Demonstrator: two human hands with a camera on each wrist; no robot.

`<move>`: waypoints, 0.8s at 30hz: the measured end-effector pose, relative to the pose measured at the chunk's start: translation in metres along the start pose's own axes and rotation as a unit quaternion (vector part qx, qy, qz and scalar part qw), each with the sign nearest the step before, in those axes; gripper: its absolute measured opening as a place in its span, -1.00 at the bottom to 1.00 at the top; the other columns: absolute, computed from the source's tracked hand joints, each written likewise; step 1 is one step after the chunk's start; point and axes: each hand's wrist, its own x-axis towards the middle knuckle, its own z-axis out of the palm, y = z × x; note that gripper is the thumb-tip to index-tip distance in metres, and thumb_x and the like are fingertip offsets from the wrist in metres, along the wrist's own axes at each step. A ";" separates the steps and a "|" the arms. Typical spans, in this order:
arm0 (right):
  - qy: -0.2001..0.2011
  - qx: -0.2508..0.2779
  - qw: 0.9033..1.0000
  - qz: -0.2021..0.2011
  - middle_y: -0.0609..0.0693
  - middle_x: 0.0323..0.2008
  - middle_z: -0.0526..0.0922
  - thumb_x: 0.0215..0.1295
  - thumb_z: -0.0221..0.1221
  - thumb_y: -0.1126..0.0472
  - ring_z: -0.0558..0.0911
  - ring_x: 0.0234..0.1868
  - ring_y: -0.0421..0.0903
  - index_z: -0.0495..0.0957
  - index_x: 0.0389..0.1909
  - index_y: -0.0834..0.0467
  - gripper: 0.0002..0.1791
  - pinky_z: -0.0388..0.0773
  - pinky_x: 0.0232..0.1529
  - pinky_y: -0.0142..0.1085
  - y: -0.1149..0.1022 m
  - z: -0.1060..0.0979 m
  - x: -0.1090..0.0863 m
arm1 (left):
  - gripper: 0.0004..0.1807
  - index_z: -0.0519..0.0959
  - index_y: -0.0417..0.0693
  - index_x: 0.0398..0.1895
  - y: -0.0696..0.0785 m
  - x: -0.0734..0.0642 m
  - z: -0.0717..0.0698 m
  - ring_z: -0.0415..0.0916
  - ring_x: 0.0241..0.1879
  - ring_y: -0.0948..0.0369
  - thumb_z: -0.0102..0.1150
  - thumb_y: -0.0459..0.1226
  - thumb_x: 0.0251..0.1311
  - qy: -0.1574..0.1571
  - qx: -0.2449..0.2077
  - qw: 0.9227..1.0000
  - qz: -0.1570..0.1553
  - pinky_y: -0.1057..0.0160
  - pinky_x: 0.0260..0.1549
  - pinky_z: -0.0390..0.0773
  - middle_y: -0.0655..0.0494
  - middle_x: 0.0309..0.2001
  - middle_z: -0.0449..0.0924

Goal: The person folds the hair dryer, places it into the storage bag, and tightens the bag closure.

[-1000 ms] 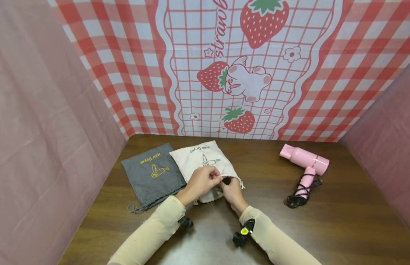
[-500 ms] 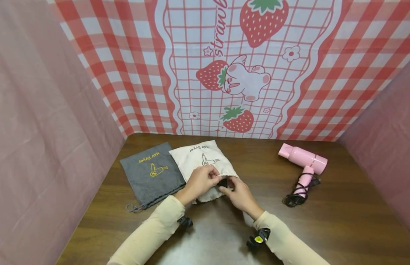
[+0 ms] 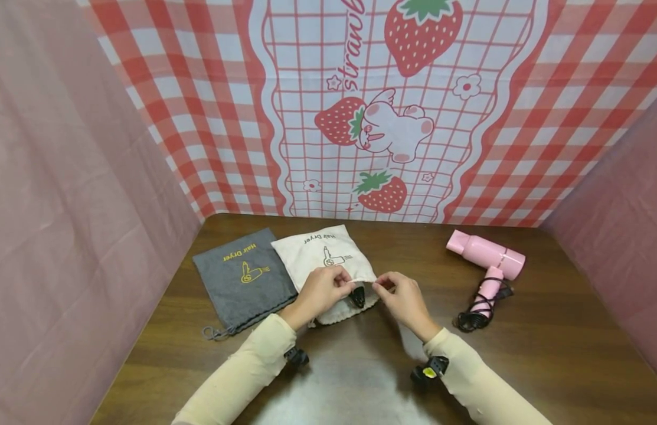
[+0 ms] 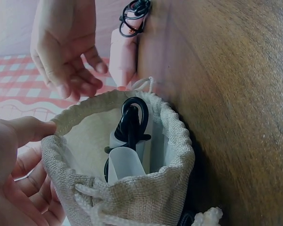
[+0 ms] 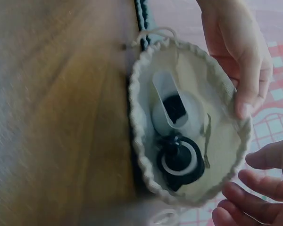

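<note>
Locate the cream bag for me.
In the head view, the cream bag lies near the middle, right of the grey bag and left of the pink hair dryer, the left hand pinching its rim.

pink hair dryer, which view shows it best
The head view: it shows the whole pink hair dryer, from nozzle to wrapped cord, with nothing else in front. The left wrist view catches only part of it, beyond the white bag; the right wrist view does not show it.

Cream drawstring bag [image 3: 303, 255], lying down, mouth gaping, white dryer [image 4: 125, 164] inside (black cord [image 4: 128, 125] bundled)
</note>
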 end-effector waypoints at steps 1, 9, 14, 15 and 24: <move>0.003 -0.002 1.000 -0.003 0.06 -0.44 0.70 0.14 0.32 0.31 0.64 -0.45 -0.10 0.65 -0.39 0.24 -0.93 0.57 -0.37 -0.28 0.000 -0.001 0.002 | -0.90 0.62 -0.02 -0.45 0.000 0.000 0.000 0.47 -0.51 0.38 0.32 -0.22 0.12 0.001 0.002 1.000 0.001 0.46 -0.43 0.44 0.18 -0.52 0.62; -0.010 -0.065 0.995 -0.071 0.10 -0.35 0.62 -0.02 0.43 0.26 0.55 -0.33 -0.03 0.61 -0.26 0.25 -0.71 0.48 -0.26 -0.16 -0.007 0.001 0.011 | -0.90 0.63 -0.03 -0.44 0.002 0.000 0.000 0.45 -0.50 0.38 0.31 -0.22 0.13 0.000 -0.003 1.000 -0.003 0.45 -0.43 0.44 0.18 -0.51 0.61; -0.013 -0.095 0.989 -0.113 0.06 -0.37 0.55 -0.07 0.46 0.27 0.45 -0.37 -0.09 0.60 -0.26 0.22 -0.67 0.41 -0.34 -0.21 -0.012 0.008 0.013 | -0.91 0.63 -0.02 -0.44 0.002 0.001 0.001 0.45 -0.52 0.39 0.30 -0.22 0.13 0.003 0.000 1.000 0.003 0.46 -0.45 0.43 0.18 -0.51 0.61; -0.010 -0.098 0.988 -0.121 0.06 -0.37 0.54 -0.07 0.46 0.27 0.45 -0.37 -0.10 0.59 -0.27 0.21 -0.67 0.41 -0.35 -0.23 -0.012 0.010 0.014 | -0.91 0.63 -0.02 -0.45 0.001 0.001 0.001 0.45 -0.53 0.40 0.31 -0.22 0.13 0.004 -0.001 1.000 0.003 0.47 -0.45 0.43 0.18 -0.52 0.61; 0.009 -0.139 0.977 -0.160 0.02 -0.46 0.47 -0.11 0.39 0.36 0.46 -0.42 -0.06 0.51 -0.35 0.21 -0.72 0.43 -0.41 -0.20 -0.013 0.018 0.021 | -0.91 0.62 -0.01 -0.45 0.002 0.000 -0.001 0.45 -0.53 0.39 0.30 -0.22 0.14 0.004 -0.004 1.000 -0.002 0.47 -0.46 0.42 0.19 -0.53 0.60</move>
